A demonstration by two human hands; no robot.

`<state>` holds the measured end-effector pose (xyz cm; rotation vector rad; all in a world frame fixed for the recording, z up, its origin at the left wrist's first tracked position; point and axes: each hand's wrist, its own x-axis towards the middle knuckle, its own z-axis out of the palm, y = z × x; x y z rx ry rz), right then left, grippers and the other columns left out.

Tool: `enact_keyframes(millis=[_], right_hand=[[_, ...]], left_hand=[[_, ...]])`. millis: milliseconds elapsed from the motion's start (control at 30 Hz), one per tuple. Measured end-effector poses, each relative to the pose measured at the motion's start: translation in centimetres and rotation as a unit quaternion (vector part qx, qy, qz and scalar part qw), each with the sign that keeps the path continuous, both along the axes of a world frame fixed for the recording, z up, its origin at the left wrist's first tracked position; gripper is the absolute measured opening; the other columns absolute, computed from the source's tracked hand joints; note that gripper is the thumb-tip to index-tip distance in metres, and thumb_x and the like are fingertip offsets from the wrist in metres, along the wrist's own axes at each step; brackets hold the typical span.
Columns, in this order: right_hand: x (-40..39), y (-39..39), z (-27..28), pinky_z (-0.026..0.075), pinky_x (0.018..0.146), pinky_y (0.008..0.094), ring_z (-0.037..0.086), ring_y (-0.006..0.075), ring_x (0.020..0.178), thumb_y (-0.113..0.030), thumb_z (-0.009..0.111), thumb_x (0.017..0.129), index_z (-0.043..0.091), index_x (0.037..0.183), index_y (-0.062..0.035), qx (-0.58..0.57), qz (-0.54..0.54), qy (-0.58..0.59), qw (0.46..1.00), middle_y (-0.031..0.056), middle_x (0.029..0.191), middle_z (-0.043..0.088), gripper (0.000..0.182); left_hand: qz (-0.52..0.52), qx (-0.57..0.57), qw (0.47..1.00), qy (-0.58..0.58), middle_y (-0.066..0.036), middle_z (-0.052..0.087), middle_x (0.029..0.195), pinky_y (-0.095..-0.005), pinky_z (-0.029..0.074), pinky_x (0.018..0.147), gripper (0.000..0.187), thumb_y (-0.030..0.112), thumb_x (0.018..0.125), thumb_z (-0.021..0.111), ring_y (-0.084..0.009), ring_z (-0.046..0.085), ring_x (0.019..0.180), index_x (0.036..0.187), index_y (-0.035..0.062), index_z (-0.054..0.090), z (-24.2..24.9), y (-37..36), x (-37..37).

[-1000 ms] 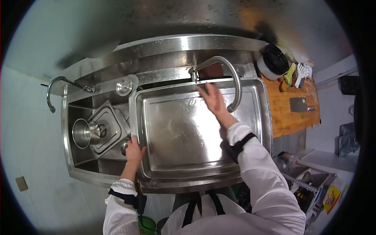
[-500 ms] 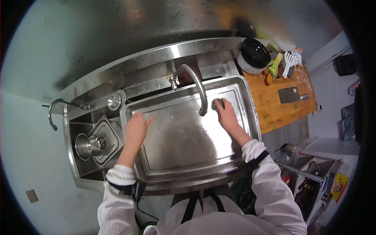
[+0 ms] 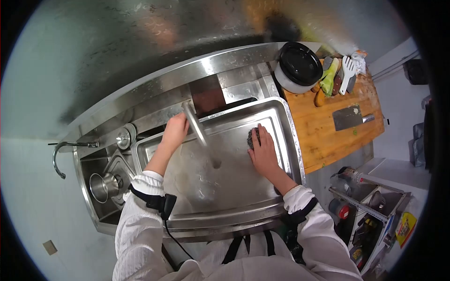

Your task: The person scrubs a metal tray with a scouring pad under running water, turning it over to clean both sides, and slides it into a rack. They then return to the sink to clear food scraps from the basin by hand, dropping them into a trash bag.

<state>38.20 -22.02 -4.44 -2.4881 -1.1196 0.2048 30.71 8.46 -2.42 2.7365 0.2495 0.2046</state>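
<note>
Head view shows the large metal tray (image 3: 211, 187) set over the sink (image 3: 220, 235), with the tall tap (image 3: 199, 131) arching above its floor. The right hand (image 3: 265, 157) presses the dark scourer (image 3: 250, 139) to the tray floor, toward the tray's far right corner; this grip holds the scourer under extended fingers, against the metal. The left hand (image 3: 175, 133) is at the tap's base, by the tray's far edge. Its fingers are curled, but whether that grip closes on the tap or only touches it, I cannot tell.

As I judge it, flat, even pressure suits the scourer best, with all 4 fingers spread over it so that it neither rolls nor slips out at 1 side. Short, overlapping strokes would follow the corner and the raised rim better than 1 long sweep. The floor looks wet and shiny, so a light press should give more control than a hard shove, which could shift the tray on the sink. The tap's blurred outlet hangs over the tray floor, left of the right hand; strokes in that direction need clearance for the knuckles. On the wooden surface (image 3: 323, 136), beyond the tray's right edge, lies a cleaver (image 3: 347, 118), so the right elbow and sleeve are best tucked in.
</note>
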Motion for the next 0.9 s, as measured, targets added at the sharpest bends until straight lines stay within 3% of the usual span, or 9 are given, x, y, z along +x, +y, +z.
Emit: enact_keyframes(millis=[100,200,300,433,500,633,700,767,900], right_hand=[[0.4,0.8,-0.1,0.021,0.104,0.0443,0.024,0.0364,0.126,-0.017,0.060,0.077,0.029,0.131,0.0029,-0.005,0.022,0.009,1.000,0.0221,0.138,0.021,0.065],[0.4,1.6,-0.4,0.022,0.104,0.0439,0.025,0.0338,0.127,-0.019,0.060,0.077,0.030,0.131,0.0020,-0.005,0.040,0.005,0.999,0.0208,0.138,0.023,0.065],[-1.2,3.2,-1.3,0.022,0.104,0.0434,0.025,0.0314,0.127,-0.020,0.061,0.076,0.030,0.132,-0.0005,-0.006,0.068,0.008,0.998,0.0183,0.138,0.025,0.067],[-7.5,6.5,-0.6,0.023,0.104,0.0425,0.027,0.0242,0.127,-0.026,0.062,0.074,0.031,0.134,-0.0079,0.075,0.075,0.141,0.984,0.0106,0.138,0.030,0.070],[-13.3,8.5,-3.6,0.024,0.103,0.0420,0.028,0.0207,0.127,-0.031,0.061,0.074,0.030,0.134,-0.0110,-0.088,0.238,-0.031,0.967,0.0073,0.138,0.030,0.070],[-18.1,8.8,-4.3,0.026,0.102,0.0413,0.030,0.0184,0.126,-0.033,0.057,0.076,0.031,0.134,-0.0107,-0.021,0.376,0.011,0.926,0.0094,0.138,0.030,0.067],[-16.5,9.3,-9.8,0.026,0.102,0.0419,0.029,0.0210,0.127,-0.032,0.056,0.077,0.032,0.134,-0.0112,-0.155,0.273,-0.350,0.882,0.0108,0.138,0.029,0.065],[-13.8,9.9,-3.3,0.027,0.101,0.0422,0.029,0.0253,0.126,-0.032,0.056,0.077,0.032,0.133,-0.0093,-0.042,0.124,-0.038,0.991,0.0119,0.139,0.028,0.065],[-17.1,12.2,-4.0,0.026,0.101,0.0431,0.028,0.0286,0.126,-0.028,0.057,0.075,0.031,0.133,-0.0042,-0.050,0.225,-0.055,0.972,0.0126,0.139,0.028,0.068]], left_hand=[[0.100,-0.170,0.980,-0.013,-0.008,0.056,0.065,-0.0254,0.046,0.055,0.013,0.010,0.087,0.051,-0.0112,0.054,0.058,0.080,-0.0013,0.053,-3.0,2.5,-1.7],[0.160,-0.342,0.926,-0.021,-0.004,0.058,0.068,-0.0245,0.045,0.058,0.014,0.010,0.087,0.052,-0.0099,0.054,0.062,0.081,-0.0022,0.054,-5.3,3.9,-2.9],[0.175,-0.362,0.915,0.000,-0.003,0.057,0.064,-0.0264,0.042,0.056,0.009,0.005,0.081,0.056,-0.0121,0.053,0.059,0.089,0.0013,0.057,-1.9,2.5,-2.9],[0.288,-0.266,0.914,-0.104,-0.005,0.058,0.083,-0.0253,0.043,0.067,0.023,0.011,0.083,0.058,-0.0129,0.054,0.075,0.104,0.0029,0.053,-1.7,2.6,-8.1],[0.321,-0.179,0.927,-0.072,-0.010,0.057,0.094,-0.0287,0.042,0.074,0.022,0.010,0.086,0.052,-0.0181,0.054,0.086,0.106,0.0009,0.051,-2.6,2.2,-13.6],[0.234,0.007,0.968,0.094,-0.019,0.045,0.118,-0.0401,0.036,0.091,0.039,0.011,0.079,0.057,-0.0320,0.044,0.109,0.115,-0.0001,0.045,-3.6,-3.3,-23.2],[0.204,0.018,0.968,0.145,-0.021,0.040,0.125,-0.0414,0.032,0.097,0.049,0.014,0.077,0.059,-0.0342,0.038,0.117,0.121,0.0008,0.042,-4.4,-5.8,-25.9],[0.177,0.046,0.959,0.218,-0.021,0.022,0.138,-0.0445,0.027,0.101,0.070,0.023,0.075,0.063,-0.0367,0.027,0.126,0.132,0.0033,0.029,-5.0,-7.9,-28.0],[0.094,-0.010,0.953,0.289,-0.018,0.014,0.142,-0.0484,0.023,0.103,0.077,0.025,0.072,0.066,-0.0376,0.020,0.129,0.135,0.0069,0.026,-2.3,-7.6,-29.8]])
